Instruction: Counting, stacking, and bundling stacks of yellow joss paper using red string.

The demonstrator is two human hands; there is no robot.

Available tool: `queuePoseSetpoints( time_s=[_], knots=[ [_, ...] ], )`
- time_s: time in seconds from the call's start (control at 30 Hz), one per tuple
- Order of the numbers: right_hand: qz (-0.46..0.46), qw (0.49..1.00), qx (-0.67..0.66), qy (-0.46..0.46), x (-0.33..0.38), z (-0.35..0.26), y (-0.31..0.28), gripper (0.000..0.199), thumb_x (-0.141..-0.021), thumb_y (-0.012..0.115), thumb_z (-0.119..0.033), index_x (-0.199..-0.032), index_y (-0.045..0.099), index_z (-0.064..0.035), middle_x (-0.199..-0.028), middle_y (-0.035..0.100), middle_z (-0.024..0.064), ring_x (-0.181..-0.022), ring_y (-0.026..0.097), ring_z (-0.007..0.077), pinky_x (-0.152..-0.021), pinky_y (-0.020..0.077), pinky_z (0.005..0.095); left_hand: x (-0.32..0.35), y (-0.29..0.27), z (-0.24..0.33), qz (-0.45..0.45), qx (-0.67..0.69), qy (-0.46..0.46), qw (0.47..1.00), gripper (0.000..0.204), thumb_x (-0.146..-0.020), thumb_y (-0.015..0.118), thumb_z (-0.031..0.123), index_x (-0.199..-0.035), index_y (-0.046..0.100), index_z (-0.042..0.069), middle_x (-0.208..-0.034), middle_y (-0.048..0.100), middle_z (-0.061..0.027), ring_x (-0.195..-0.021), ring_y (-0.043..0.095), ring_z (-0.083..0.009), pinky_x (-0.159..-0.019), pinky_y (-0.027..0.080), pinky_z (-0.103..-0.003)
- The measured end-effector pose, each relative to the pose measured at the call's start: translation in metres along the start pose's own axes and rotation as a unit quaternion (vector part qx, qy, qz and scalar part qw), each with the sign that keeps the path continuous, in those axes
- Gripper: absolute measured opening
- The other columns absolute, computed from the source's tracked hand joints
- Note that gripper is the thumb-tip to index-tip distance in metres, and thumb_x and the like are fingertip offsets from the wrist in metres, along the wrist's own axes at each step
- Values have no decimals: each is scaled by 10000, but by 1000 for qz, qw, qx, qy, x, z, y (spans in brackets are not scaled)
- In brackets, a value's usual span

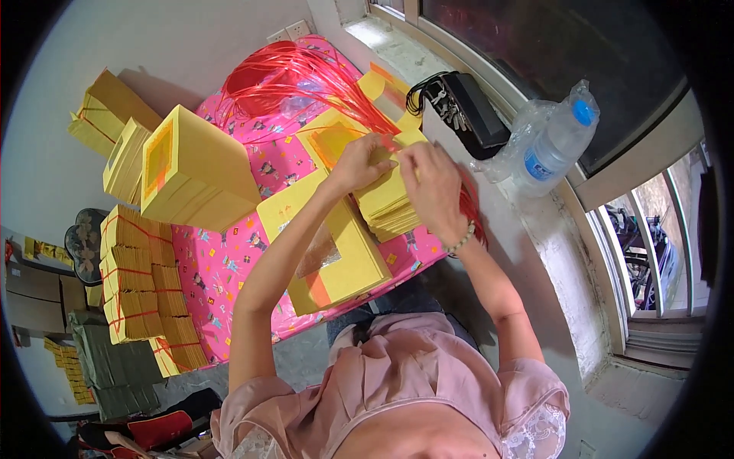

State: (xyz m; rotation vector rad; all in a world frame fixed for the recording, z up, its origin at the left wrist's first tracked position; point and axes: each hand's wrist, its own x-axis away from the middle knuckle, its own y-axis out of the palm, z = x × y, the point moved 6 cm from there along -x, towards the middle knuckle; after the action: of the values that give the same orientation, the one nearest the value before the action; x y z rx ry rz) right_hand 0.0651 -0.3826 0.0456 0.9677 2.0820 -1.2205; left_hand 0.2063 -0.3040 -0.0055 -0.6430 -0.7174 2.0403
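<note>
My left hand (362,163) and my right hand (433,183) meet over a stack of yellow paper sheets (391,205) near the right edge of the table. Red string (388,143) shows at the left fingertips, which are pinched on it. Curled in just beside them, the right fingers are pressed together; what they hold is hidden. More red strands (471,200) hang past my right wrist, which wears a beaded bracelet (460,240). Left of the stack lies a wider pile of yellow envelopes (348,268) with a clear window, under my left forearm.
A pink patterned cloth (218,256) covers the table. Red strands (321,73) heap at its far side. Tall yellow stacks (206,172) and tied bundles (131,275) stand at the left. On the right sill are a black case (474,111) with keys and a water bottle (558,149).
</note>
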Motion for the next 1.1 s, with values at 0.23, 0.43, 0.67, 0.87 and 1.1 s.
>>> queuePoseSetpoints(
  time_s=[0.23, 0.43, 0.67, 0.87, 1.1],
  knots=[
    [-79, 994, 65, 30, 43, 4, 28, 88, -877, 601, -95, -888, 527, -48, -891, 530, 118, -839, 531, 309, -751, 422, 419, -18, -1, -21, -70, 277, -167, 944, 253, -877, 649, 199, -1059, 681, 26, -937, 675, -33, -854, 602, -92, -788, 473, -272],
    [-52, 995, 78, 29, 50, 6, 32, 141, -861, 641, -163, -876, 532, -74, -894, 524, 82, -878, 527, 275, -761, 416, 412, -25, 0, -10, 88, 121, -126, 981, 222, -785, 764, 206, -829, 705, -3, -713, 677, -22, -647, 605, -73, -597, 487, -246],
    [-4, 998, 23, 55, 66, 8, 17, 133, -844, 662, -150, -926, 574, -92, -1000, 564, 52, -957, 532, 249, -798, 384, 409, -28, 6, -40, 165, 168, -109, 966, 106, -802, 711, 79, -822, 651, -6, -731, 688, -52, -678, 655, -100, -621, 510, -267],
    [104, 991, 38, 76, 96, 4, -8, 222, -809, 718, -157, -994, 601, -120, -1097, 545, 50, -1041, 496, 247, -890, 340, 421, -20, 8, -20, 192, 52, -44, 979, 129, -857, 695, 89, -853, 623, -18, -760, 689, -51, -685, 634, -75, -633, 495, -233],
    [61, 714, -493, 493, 155, 25, 23, 251, -915, 675, -291, -1025, 579, -88, -822, 550, -15, -707, 521, 85, -640, 443, 246, -18, 5, -15, 188, 52, -70, 978, 126, -845, 701, 95, -863, 638, -13, -757, 694, -53, -693, 657, -92, -638, 500, -242]
  ],
)
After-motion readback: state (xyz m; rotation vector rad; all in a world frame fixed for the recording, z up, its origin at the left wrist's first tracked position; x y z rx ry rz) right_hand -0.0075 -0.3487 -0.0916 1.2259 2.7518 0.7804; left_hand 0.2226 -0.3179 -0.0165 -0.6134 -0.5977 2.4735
